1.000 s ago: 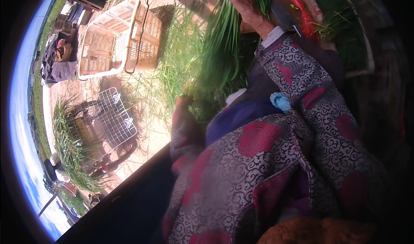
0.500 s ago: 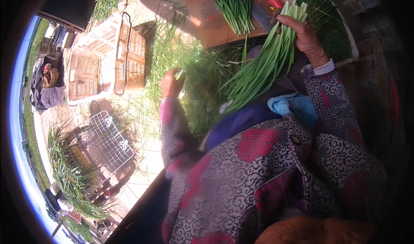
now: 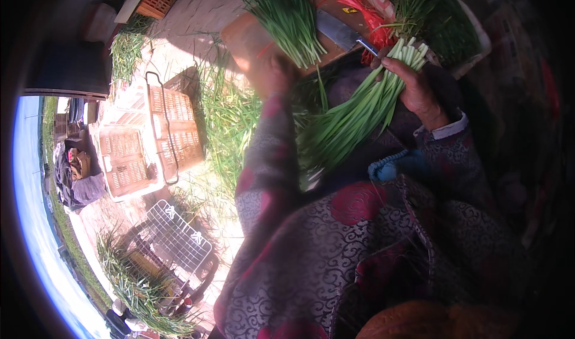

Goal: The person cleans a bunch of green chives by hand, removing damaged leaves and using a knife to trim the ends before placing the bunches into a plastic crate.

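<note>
Wrapped in my right hand (image 3: pixel 423 98) is a bunch of green chives (image 3: pixel 358 118), its pale cut ends pointing up and away, its leaves trailing down left over my lap. My left hand (image 3: pixel 277 74), smeared by motion, is at the near left edge of a brown board (image 3: pixel 242 38); its fingers cannot be made out. On that board lies a second chive bunch (image 3: pixel 283 18), close to the left hand. A knife (image 3: pixel 336 30) with a broad blade rests right of this bunch, its handle toward my right hand. Red plastic strips (image 3: pixel 378 27) lie beyond the handle.
Loose chive leaves (image 3: pixel 224 120) litter the ground left of my lap. Farther left stands a pale plastic crate (image 3: pixel 129 153) with a dark handle. Nearer are a white wire rack (image 3: pixel 179 237) and a heap of leaves (image 3: pixel 141 285). More greens (image 3: pixel 449 21) lie at the far right.
My left hand has moved from the loose leaves up and right to the board's edge. The right hand still holds its bunch. The view has shifted, showing more of the knife and red strips.
</note>
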Motion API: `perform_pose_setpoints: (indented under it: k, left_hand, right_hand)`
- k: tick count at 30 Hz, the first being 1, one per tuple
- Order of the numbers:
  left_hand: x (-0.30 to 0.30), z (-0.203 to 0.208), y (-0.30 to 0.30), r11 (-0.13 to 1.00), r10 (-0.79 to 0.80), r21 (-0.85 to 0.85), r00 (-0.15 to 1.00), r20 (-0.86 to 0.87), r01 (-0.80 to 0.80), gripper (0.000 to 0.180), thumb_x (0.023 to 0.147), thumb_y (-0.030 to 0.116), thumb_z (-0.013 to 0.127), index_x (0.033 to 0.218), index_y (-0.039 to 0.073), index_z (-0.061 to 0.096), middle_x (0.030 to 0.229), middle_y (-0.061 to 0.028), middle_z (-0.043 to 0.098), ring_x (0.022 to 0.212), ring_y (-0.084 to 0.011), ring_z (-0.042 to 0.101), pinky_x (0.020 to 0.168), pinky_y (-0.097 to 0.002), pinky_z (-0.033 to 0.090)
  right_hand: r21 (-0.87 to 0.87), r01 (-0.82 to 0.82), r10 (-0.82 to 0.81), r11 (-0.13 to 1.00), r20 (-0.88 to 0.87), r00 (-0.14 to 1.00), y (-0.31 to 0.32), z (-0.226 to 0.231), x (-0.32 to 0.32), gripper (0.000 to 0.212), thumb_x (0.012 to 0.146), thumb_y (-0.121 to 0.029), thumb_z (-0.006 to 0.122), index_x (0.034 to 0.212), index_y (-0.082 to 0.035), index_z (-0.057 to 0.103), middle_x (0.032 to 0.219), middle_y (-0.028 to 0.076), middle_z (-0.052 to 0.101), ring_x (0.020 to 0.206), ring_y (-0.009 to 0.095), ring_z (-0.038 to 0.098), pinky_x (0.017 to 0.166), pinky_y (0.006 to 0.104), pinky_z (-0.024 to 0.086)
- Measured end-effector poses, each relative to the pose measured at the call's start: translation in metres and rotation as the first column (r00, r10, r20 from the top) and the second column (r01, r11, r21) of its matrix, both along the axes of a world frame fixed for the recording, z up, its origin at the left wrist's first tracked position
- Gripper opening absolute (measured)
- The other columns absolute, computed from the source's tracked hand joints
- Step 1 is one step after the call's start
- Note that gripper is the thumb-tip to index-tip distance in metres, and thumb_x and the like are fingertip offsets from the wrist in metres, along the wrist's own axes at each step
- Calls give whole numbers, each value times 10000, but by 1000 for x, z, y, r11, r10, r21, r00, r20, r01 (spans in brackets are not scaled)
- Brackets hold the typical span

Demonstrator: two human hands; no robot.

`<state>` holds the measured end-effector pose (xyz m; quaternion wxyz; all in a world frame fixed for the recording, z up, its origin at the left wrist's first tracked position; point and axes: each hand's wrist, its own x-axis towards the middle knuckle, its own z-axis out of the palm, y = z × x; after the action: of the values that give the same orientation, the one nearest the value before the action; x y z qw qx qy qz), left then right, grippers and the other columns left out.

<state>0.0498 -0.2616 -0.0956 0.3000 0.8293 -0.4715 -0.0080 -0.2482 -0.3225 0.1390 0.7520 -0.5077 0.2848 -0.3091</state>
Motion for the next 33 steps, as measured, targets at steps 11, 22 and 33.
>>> perform_pose_setpoints:
  k: [11,22,33]
  left_hand:
    - [-62,-156,169,672,-719,95,677,-158,735,265,811,174,597,1022,39,686,1005,-167,669,953,-372,635,805,-449,531]
    - [-107,-46,6,952,-19,294,975,-220,84,405,829,474,698,937,83,710,813,-197,704,802,-395,691,710,-490,544]
    - [-57,-58,167,986,-131,-98,266,-955,133,161,918,182,670,942,24,689,821,-47,689,714,-150,626,665,-301,505]
  right_hand:
    - [66,-88,86,994,42,995,-7,-7,19,210,931,-153,589,1101,-33,615,984,97,666,882,160,627,747,301,516]
    - [-21,-100,100,995,-15,995,-12,-2,-1,224,913,-164,592,1088,-30,634,983,85,669,912,159,632,749,302,513]
    - [48,-156,156,987,-11,988,-1,-4,4,249,903,-160,651,1107,-21,622,972,88,680,926,178,659,820,333,534]
